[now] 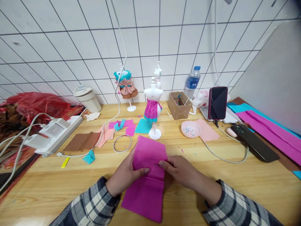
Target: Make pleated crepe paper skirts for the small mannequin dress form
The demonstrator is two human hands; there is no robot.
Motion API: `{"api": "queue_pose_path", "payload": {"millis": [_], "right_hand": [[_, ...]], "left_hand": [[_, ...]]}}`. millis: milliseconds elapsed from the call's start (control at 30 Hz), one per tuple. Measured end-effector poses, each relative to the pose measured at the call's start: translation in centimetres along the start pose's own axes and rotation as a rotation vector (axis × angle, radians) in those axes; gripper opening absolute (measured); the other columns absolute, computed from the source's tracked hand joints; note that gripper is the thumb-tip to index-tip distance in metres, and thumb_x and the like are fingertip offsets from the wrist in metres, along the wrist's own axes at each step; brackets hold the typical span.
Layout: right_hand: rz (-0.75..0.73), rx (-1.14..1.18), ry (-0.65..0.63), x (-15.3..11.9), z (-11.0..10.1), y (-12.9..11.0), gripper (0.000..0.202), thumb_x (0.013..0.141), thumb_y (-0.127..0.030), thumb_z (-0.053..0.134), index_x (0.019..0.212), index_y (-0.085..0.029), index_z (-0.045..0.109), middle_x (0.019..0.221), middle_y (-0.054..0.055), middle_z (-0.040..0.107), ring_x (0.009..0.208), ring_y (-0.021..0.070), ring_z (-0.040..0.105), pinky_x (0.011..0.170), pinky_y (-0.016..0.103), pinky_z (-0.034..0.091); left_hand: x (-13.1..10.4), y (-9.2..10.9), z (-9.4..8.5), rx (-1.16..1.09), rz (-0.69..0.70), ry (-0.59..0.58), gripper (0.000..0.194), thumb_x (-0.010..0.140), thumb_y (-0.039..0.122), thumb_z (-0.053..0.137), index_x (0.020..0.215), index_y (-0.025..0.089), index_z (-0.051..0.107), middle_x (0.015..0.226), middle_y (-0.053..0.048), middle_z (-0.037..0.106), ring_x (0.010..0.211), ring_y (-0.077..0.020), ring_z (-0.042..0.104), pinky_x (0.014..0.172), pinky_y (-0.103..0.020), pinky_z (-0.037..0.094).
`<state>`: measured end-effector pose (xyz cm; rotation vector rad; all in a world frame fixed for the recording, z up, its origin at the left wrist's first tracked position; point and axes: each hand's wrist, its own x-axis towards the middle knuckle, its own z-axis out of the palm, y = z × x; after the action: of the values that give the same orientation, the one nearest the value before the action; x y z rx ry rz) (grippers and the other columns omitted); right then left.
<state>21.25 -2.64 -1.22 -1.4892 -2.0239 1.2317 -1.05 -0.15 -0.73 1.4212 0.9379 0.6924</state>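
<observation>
A creased magenta sheet of crepe paper [148, 194] is held up over the table's front. My left hand [124, 172] grips its left side, thumb on top and fingers hidden behind. At the right edge my right hand [181, 169] pinches the paper between thumb and fingers. Just beyond stands a small white mannequin [153, 93] on a round base, wearing a magenta paper skirt [151, 108] with a blue hem. A turquoise paper square [143, 126] lies beside its base.
Behind are a dressed mannequin [127, 86], cardboard box [180, 106] and water bottle [193, 80]. A bead bowl [191, 135], upright phone [217, 103] and dark phone [256, 142] are right. Leftward lie brown paper [82, 141], a power strip [77, 121] and a lidded cup [88, 100].
</observation>
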Motion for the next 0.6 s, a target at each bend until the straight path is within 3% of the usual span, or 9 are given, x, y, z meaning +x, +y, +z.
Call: {"api": "queue_pose_path", "payload": {"millis": [233, 367, 467, 600], "right_hand": [[0.057, 0.001, 0.054, 0.07, 0.58, 0.34, 0.047, 0.094, -0.050, 0.041, 0.063, -0.017, 0.055, 0.058, 0.000, 0.056, 0.056, 0.0127, 0.050, 0.052, 0.023, 0.029], [0.077, -0.046, 0.082, 0.28, 0.76, 0.37, 0.050, 0.092, -0.054, 0.042, 0.059, -0.018, 0.051, 0.058, 0.001, 0.056, 0.053, 0.0121, 0.047, 0.049, 0.024, 0.025], [0.063, -0.041, 0.076, 0.45, 0.78, 0.32, 0.050, 0.092, -0.056, 0.041, 0.063, -0.018, 0.056, 0.062, 0.003, 0.061, 0.056, 0.0141, 0.051, 0.050, 0.025, 0.026], [-0.016, 0.025, 0.077, 0.38, 0.70, 0.12, 0.041, 0.094, -0.049, 0.041, 0.082, -0.019, 0.067, 0.081, 0.005, 0.071, 0.075, 0.0203, 0.063, 0.061, 0.026, 0.037]], "left_hand": [[0.01, 0.05, 0.40, -0.017, 0.023, -0.013, 0.069, 0.076, 0.030, 0.075, 0.135, 0.019, 0.040, 0.129, -0.011, 0.062, 0.114, -0.0272, 0.060, 0.096, -0.040, 0.048], [0.01, -0.04, 0.55, 0.013, 0.058, -0.001, 0.068, 0.076, 0.028, 0.075, 0.135, 0.021, 0.041, 0.130, -0.009, 0.061, 0.116, -0.0264, 0.059, 0.099, -0.039, 0.047], [0.00, -0.02, 0.64, -0.009, 0.060, -0.007, 0.070, 0.076, 0.028, 0.075, 0.135, 0.020, 0.040, 0.132, -0.010, 0.060, 0.118, -0.0276, 0.058, 0.099, -0.041, 0.047], [0.08, -0.06, 0.71, -0.030, 0.057, -0.010, 0.063, 0.074, 0.028, 0.076, 0.129, 0.019, 0.047, 0.135, -0.011, 0.058, 0.120, -0.0293, 0.057, 0.100, -0.043, 0.046]]}}
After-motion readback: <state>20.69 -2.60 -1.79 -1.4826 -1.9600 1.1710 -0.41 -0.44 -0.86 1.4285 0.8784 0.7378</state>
